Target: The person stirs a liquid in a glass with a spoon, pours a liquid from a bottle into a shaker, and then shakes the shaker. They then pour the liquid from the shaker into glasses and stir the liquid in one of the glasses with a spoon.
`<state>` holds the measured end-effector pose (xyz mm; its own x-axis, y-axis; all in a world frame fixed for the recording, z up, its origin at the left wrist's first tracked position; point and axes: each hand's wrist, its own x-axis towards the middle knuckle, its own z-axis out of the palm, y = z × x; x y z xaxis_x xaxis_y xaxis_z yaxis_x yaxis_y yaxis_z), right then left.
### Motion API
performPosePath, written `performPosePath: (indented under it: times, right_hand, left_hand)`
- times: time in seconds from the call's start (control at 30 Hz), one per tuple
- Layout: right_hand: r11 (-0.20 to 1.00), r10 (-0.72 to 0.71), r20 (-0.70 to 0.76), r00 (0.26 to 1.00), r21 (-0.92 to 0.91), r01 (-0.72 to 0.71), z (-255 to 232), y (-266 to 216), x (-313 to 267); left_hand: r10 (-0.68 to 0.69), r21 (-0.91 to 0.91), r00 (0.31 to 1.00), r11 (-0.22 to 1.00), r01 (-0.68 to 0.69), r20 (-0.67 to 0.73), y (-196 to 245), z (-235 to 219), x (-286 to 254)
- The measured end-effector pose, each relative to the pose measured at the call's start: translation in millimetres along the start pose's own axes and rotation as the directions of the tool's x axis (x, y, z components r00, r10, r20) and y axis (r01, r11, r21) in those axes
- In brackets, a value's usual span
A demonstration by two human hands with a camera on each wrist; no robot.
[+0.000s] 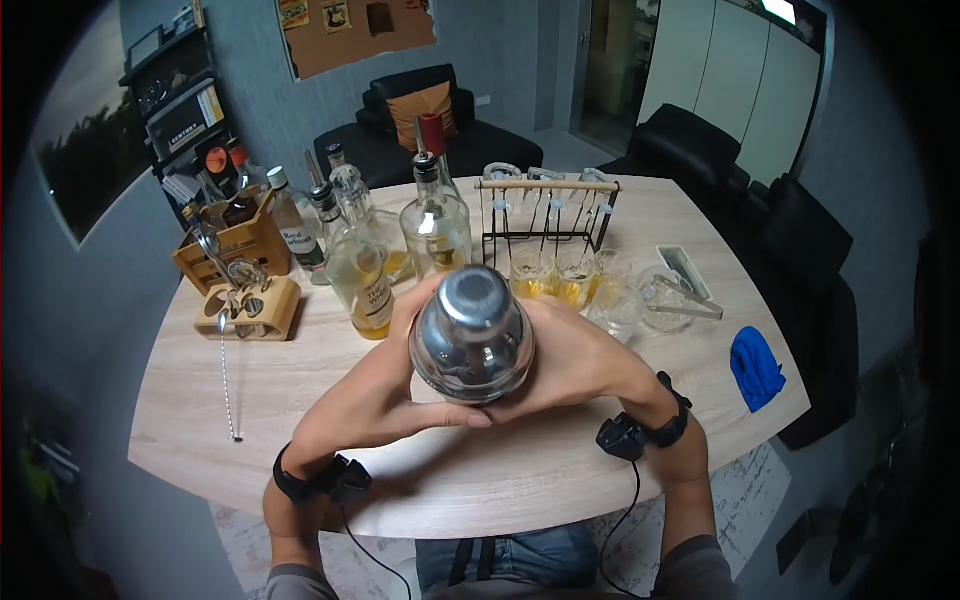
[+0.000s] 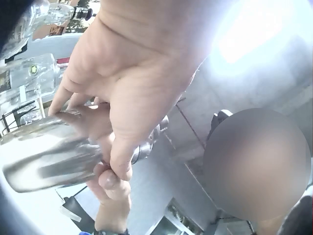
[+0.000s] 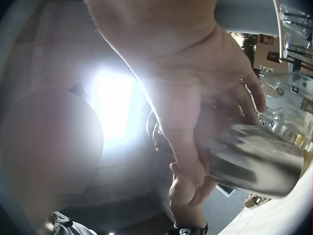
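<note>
Shaker (image 1: 473, 335) (two-handed), pale table (image 1: 500, 490), grey wall (image 1: 245, 70)

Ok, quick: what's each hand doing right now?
Left hand: closed, holding the metal shaker.
Right hand: closed, holding the same shaker from the other side.

Silver rounded metal shaker (image 1: 472, 340): between left hand (image 1: 380, 395) and right hand (image 1: 568, 345).
Crumpled blue cloth (image 1: 757, 370): to right of round clear-glass bowl (image 1: 665, 312).
</note>
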<state>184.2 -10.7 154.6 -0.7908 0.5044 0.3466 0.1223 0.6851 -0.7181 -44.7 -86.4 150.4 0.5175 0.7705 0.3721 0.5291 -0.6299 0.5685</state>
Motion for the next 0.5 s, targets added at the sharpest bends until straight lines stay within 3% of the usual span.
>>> performPosePath:
  times: [0.03, 0.1, 0.17, 0.23, 0.37, 0.43, 0.5]
  right_hand:
    - [0.995, 0.075, 0.083, 0.994, 0.053, -0.080, -1.1, 0.1, -0.5]
    - [0.994, 0.100, 0.104, 0.989, 0.040, -0.105, -2.2, -3.5, -1.3]
    - [0.991, 0.122, 0.126, 0.984, 0.031, -0.127, -0.8, -3.1, 0.2]
    - [1.000, -0.015, -0.035, 0.999, -0.009, 0.015, 0.7, 1.8, 1.8]
    - [0.999, 0.010, -0.018, 1.000, -0.048, -0.010, -3.5, -3.1, 1.3]
    - [0.997, 0.069, 0.080, 0.994, 0.018, -0.071, -4.9, -5.0, 0.5]
    - [0.994, 0.111, 0.083, 0.990, 0.010, -0.112, -2.1, -4.3, 0.7]
  left_hand:
    - [0.003, 0.000, 1.000, 1.000, -0.003, -0.001, -0.8, -0.8, -0.4]
    - [-0.092, -0.272, 0.995, 0.957, 0.095, 0.026, -2.4, -0.5, -3.0]
    - [-0.037, -0.205, 0.999, 0.978, 0.036, 0.000, -4.0, 1.7, -0.6]
    - [0.021, -0.135, 1.000, 0.991, -0.024, -0.022, -6.2, 5.5, 1.4]
    - [0.029, -0.074, 0.999, 0.997, -0.032, -0.045, -4.5, 5.0, 1.1]
    - [0.010, -0.097, 1.000, 0.995, -0.012, -0.025, -4.3, 4.2, 0.4]
    - [-0.075, -0.360, 0.997, 0.931, 0.059, -0.030, -6.7, 5.0, 0.2]
